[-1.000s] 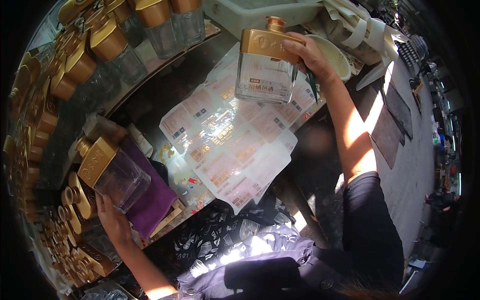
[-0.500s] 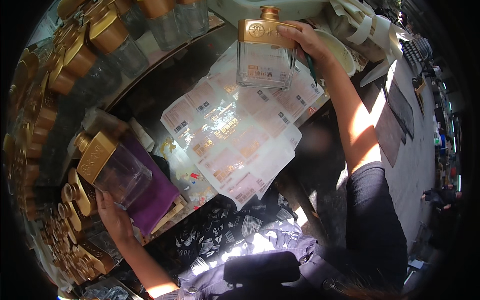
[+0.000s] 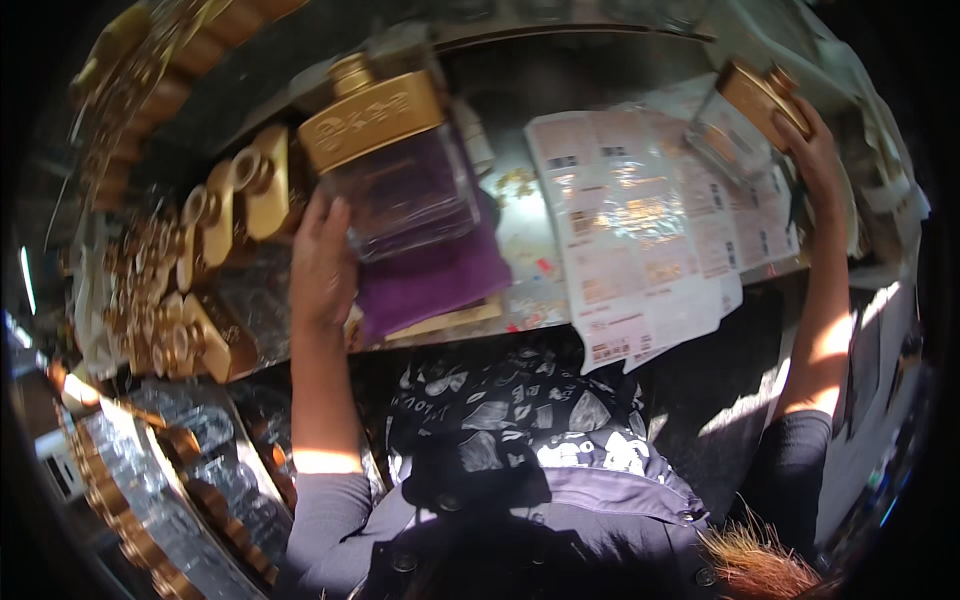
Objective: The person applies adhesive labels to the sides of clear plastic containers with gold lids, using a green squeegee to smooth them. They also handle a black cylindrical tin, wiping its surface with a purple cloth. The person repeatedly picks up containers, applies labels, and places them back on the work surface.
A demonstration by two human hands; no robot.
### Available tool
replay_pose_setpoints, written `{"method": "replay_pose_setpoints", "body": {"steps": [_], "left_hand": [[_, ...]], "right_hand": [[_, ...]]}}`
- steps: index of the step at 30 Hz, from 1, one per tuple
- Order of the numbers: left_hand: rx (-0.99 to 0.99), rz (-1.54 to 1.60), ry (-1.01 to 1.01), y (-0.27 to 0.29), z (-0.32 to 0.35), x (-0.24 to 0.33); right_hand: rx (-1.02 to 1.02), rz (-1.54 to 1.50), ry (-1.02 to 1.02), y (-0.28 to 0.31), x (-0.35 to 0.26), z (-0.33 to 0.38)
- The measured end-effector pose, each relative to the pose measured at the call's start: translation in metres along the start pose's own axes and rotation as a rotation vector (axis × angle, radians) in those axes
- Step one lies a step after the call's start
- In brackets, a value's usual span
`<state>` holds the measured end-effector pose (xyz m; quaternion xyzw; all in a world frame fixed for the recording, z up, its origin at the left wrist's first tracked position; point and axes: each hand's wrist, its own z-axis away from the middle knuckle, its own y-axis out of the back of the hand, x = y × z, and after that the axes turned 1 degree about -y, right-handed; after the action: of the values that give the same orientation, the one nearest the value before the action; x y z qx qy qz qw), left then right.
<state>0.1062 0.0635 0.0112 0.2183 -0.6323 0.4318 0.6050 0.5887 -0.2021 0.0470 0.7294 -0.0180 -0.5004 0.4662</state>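
Far left: rows of gold-capped glass bottles lie packed side by side on the dark worktop, with more gold caps curving along the upper left rim.
Lower left: a tray of further clear bottles with gold tops sits below the worktop's edge.
Left hand: fingers spread up the left side of a square glass bottle, gripping it and holding it tilted above the worktop.
Square glass bottle: clear, flat-sided body with a broad gold shoulder plate and a short round gold neck; the purple beneath shows through the glass.
Purple cloth: lies just under and behind that bottle, near the worktop's front edge.
Centre: sheets of printed labels, white with pink and orange patches, spread over the worktop and hang over its front edge.
Right hand: closed around the gold top of a second glass bottle, held tilted over the label sheets' far right corner.
Hands: well apart, each clamped on its own bottle.
Bottom: the person's dark patterned clothing.
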Motion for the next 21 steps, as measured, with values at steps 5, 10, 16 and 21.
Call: {"method": "replay_pose_setpoints", "body": {"steps": [5, 10, 16, 21], "left_hand": [[-0.053, 0.184, -0.01, 0.01, 0.002, -0.003], [-0.087, 0.154, 0.009, 0.016, 0.007, -0.004], [-0.105, 0.052, -0.023, 0.016, 0.003, -0.007], [-0.148, -0.113, -0.079, 0.011, -0.001, 0.002]], "right_hand": [[0.109, -0.018, 0.084, -0.017, 0.014, 0.007], [0.085, -0.016, 0.139, -0.023, 0.014, 0.012], [0.487, 0.013, 0.245, -0.04, -0.037, 0.06], [-0.11, -0.332, 0.014, -0.15, -0.153, 0.121]]}}
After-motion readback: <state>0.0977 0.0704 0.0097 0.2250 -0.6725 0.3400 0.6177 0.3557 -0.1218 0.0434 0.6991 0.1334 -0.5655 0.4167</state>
